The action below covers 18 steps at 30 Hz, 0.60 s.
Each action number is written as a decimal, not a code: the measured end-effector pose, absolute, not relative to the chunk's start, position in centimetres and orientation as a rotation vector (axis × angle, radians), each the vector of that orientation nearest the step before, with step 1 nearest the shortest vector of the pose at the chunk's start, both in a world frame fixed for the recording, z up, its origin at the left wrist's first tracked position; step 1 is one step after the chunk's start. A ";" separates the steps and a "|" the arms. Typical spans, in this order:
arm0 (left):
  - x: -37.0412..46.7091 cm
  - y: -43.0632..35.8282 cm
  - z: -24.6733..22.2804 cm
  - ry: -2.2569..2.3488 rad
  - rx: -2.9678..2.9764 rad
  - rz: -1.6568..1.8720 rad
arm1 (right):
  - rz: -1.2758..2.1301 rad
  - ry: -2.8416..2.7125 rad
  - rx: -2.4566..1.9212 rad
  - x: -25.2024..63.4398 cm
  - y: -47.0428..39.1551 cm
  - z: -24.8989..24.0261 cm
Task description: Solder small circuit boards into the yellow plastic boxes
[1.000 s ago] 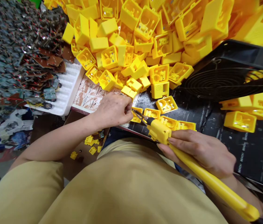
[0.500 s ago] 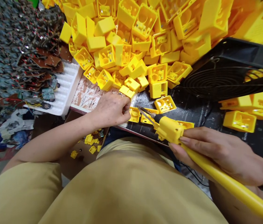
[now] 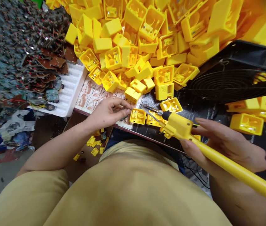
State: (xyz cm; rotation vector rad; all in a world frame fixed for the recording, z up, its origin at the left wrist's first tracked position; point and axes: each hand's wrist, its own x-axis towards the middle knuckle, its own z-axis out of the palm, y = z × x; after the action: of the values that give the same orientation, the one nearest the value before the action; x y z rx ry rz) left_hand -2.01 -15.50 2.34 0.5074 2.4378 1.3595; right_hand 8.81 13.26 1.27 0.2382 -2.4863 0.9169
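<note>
My left hand is at the table's front edge, thumb and index finger brought near each other beside a small open yellow housing. Whether anything is between those fingertips is too small to tell. In my right hand is a yellow soldering tool with a thick yellow handle. Its metal tip points left, just above the row of small housings. Another open housing lies behind the tip, and a yellow block sits beyond my left fingertips.
Yellow housings are heaped at the back. Circuit boards are piled at the left beside a white foam tray. A black fan stands at the right. Below the table edge is a box with yellow pieces.
My left hand has opened from a curled fist to a looser pose with thumb and index extended. The soldering tool has shifted slightly right, and my right fingers have loosened around it. The view has shifted slightly.
</note>
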 end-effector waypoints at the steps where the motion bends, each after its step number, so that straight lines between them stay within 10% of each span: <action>1: -2.1 -15.5 2.2 2.384 0.506 1.384 | 0.926 -2.464 0.266 8.7 13.0 1.3; 18: -1.1 -13.7 3.8 2.763 0.964 0.477 | 0.979 -2.477 0.916 8.0 14.5 3.7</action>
State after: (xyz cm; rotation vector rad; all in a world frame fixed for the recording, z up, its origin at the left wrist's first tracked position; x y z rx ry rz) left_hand -1.07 -13.73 3.76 0.9644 2.7631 0.4773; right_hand 8.00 14.54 3.75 0.9162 -2.4772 0.9786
